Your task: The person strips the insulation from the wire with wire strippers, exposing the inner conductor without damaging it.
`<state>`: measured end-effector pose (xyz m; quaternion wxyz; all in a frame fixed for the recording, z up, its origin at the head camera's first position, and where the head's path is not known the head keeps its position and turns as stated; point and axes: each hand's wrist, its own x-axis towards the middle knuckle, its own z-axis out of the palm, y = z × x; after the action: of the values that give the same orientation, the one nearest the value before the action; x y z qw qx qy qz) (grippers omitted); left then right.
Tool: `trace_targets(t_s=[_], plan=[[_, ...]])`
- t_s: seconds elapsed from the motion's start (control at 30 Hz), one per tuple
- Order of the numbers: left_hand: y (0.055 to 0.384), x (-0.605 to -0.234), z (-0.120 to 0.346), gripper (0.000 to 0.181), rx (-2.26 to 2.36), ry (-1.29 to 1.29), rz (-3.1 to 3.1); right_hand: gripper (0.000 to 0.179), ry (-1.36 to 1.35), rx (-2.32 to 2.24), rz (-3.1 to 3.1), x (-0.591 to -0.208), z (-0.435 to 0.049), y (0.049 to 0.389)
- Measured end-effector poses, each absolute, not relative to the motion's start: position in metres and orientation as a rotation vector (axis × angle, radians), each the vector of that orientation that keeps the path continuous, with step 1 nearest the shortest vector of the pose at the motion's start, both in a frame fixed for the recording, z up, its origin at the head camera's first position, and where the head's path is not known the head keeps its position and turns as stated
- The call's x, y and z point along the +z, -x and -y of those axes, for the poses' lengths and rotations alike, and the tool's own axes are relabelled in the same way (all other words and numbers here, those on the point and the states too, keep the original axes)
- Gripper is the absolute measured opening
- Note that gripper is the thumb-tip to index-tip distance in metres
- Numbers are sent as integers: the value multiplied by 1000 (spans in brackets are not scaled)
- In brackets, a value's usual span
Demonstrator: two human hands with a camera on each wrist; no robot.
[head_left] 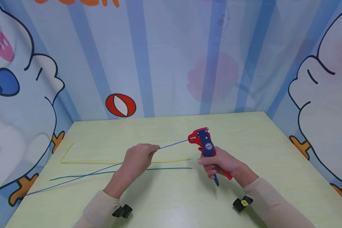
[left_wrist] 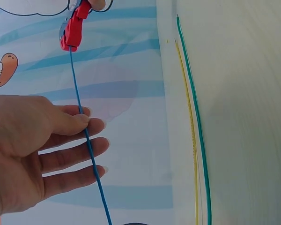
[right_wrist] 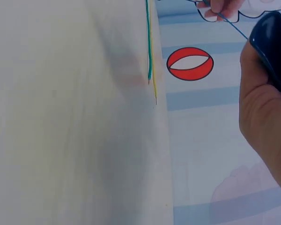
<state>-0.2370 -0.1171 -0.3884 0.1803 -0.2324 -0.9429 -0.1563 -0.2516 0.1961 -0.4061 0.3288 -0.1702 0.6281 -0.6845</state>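
My left hand (head_left: pixel 139 160) pinches a thin blue wire (left_wrist: pixel 75 75) between thumb and index finger, the other fingers loosely extended behind it. One end of the wire runs into the red jaws of a wire stripper (head_left: pixel 206 142); the other trails down to the left past the table edge. My right hand (head_left: pixel 220 164) grips the stripper by its blue and red handles, holding it above the table with its head up. In the right wrist view, the right hand (right_wrist: pixel 267 112) wraps a dark blue handle (right_wrist: pixel 274 51), and most of the tool is out of frame.
A yellow wire (head_left: pixel 94 162) with a bent left end and a green wire (head_left: pixel 168 168) lie side by side on the pale table (head_left: pixel 165 202). Bare tips show at their right ends. A printed curtain (head_left: pixel 171 57) stands behind the table and along both sides.
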Motion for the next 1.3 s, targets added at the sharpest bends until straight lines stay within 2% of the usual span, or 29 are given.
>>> trace_targets(t_s=[0.33,0.73,1.3], plan=[[239,-385,121,23,-461,631,2623,21,446,-1807,-1693,-401,-185,244],[239,-385,121,19,-456,632,2640,11,560,-1774,-1666,-399,-191,246],[237,-384,121,19,-464,646,2641,16,530,-1784,-1652,-396,-194,248]])
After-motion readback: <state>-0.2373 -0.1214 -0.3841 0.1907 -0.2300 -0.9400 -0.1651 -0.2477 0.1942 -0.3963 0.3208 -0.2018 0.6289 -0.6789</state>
